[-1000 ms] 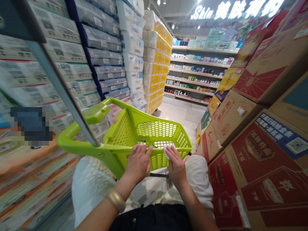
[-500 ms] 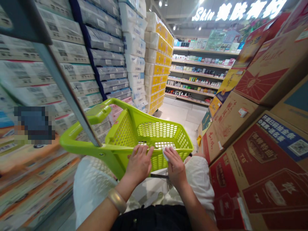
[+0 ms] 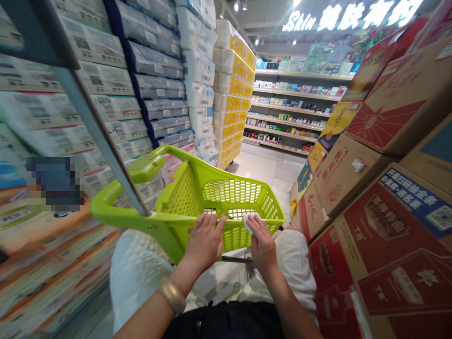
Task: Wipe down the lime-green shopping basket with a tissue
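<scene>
A lime-green plastic shopping cart [image 3: 208, 219] with perforated sides stands across my knees. My left hand [image 3: 205, 240], with a gold bangle at the wrist, curls its fingers over the near rim of the basket and grips it. Farther along the same rim, my right hand [image 3: 260, 235] presses a folded white tissue [image 3: 248, 223] against the green plastic, its fingers over the tissue. Part of the tissue is hidden under those fingers. A metal pole [image 3: 102, 136] with a grey handle rises from the cart's left end.
Stacked packs of tissue paper [image 3: 201, 94] line the left side. Cardboard cartons [image 3: 384, 216] pile up close on my right. Beyond the cart, tiled floor [image 3: 263, 162] leads to shelves of small boxed goods [image 3: 293, 110] under a lit sign.
My right hand has slid slightly to the right along the rim with the tissue. The left hand keeps its hold in the same place.
</scene>
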### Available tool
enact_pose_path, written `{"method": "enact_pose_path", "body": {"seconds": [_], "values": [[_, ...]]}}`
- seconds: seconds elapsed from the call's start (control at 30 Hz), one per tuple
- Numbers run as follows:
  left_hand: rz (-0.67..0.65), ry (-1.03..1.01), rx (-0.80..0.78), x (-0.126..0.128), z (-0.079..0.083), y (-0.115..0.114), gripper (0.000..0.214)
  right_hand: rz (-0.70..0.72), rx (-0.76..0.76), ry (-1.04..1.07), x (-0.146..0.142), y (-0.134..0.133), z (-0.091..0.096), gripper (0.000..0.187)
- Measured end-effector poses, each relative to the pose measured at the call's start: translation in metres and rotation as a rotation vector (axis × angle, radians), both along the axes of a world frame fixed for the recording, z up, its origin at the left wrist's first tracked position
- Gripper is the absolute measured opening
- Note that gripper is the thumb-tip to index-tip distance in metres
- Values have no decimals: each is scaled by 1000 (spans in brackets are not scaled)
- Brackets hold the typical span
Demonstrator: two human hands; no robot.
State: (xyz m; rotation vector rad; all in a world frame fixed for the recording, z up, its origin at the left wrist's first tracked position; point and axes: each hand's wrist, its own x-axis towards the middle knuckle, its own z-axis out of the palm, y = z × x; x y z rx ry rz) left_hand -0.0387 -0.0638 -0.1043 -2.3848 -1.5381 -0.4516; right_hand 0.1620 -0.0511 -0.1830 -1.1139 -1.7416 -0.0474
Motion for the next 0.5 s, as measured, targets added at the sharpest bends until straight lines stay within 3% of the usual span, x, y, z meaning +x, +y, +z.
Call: {"method": "enact_pose_path", "body": {"seconds": [0.17, 0.23, 0.37, 0.43, 0.5], "values": [[2, 4, 5, 0, 0, 0, 49, -268, -24, 140, 27, 9, -5, 42], [6, -1, -1, 0, 0, 0, 49, -249, -17, 124, 21, 7, -5, 42], [3, 2, -3, 0, -1, 0, 50, -30, 3, -7, -2, 2, -3, 46], [-3, 6, 0, -1, -1, 0, 50, -35, 9, -12, 0, 3, -3, 47], [-5, 5, 3, -1, -2, 1, 50, -131, 9, 38, 12, 6, -4, 45]]}}
